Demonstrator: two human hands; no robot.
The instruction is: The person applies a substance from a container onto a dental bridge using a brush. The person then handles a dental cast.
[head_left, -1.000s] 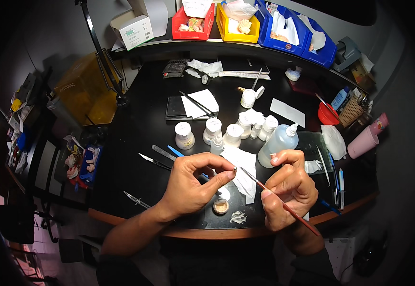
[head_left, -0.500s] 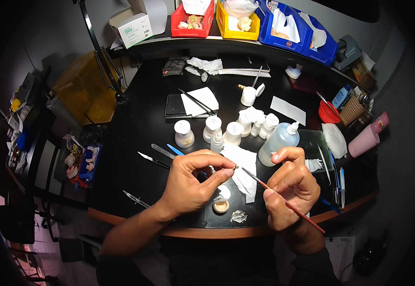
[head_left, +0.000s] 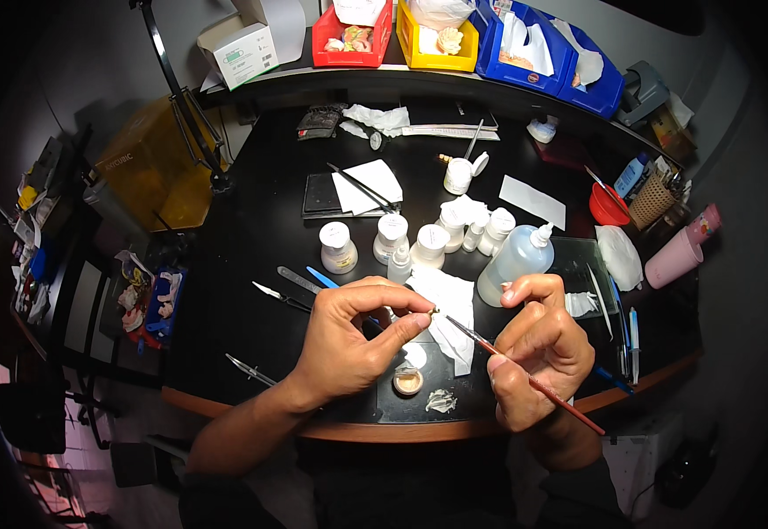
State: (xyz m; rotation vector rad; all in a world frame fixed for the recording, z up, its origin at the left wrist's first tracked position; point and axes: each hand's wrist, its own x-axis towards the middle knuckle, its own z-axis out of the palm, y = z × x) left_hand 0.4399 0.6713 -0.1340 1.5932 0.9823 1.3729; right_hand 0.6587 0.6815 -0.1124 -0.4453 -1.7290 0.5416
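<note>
Between the thumb and forefinger of my left hand (head_left: 344, 339) is a tiny dark and gold-coloured piece (head_left: 434, 311), too small to make out fully. My right hand (head_left: 542, 353) grips a fine paintbrush (head_left: 571, 408) with a reddish handle, pen-fashion. Its dark tip points at the piece, at or very close to it; contact cannot be told. Below the hands stands a small open pot (head_left: 408, 382) of beige material, beside a whitish smear (head_left: 441, 401) on a dark slab. Behind my fingers lies a white tissue (head_left: 454, 339).
Several white-lidded jars (head_left: 338, 247) and a large translucent squeeze bottle (head_left: 518, 264) stand beyond my hands. Tweezers and blades (head_left: 252, 368) lie at left. A glass plate (head_left: 578, 260), a red bowl (head_left: 608, 207) and a pink cup (head_left: 673, 260) are at right. Coloured bins (head_left: 525, 75) line the back shelf.
My right hand and the brush have shifted very slightly right and down. My left hand keeps its pinch on the tiny piece, almost unmoved.
</note>
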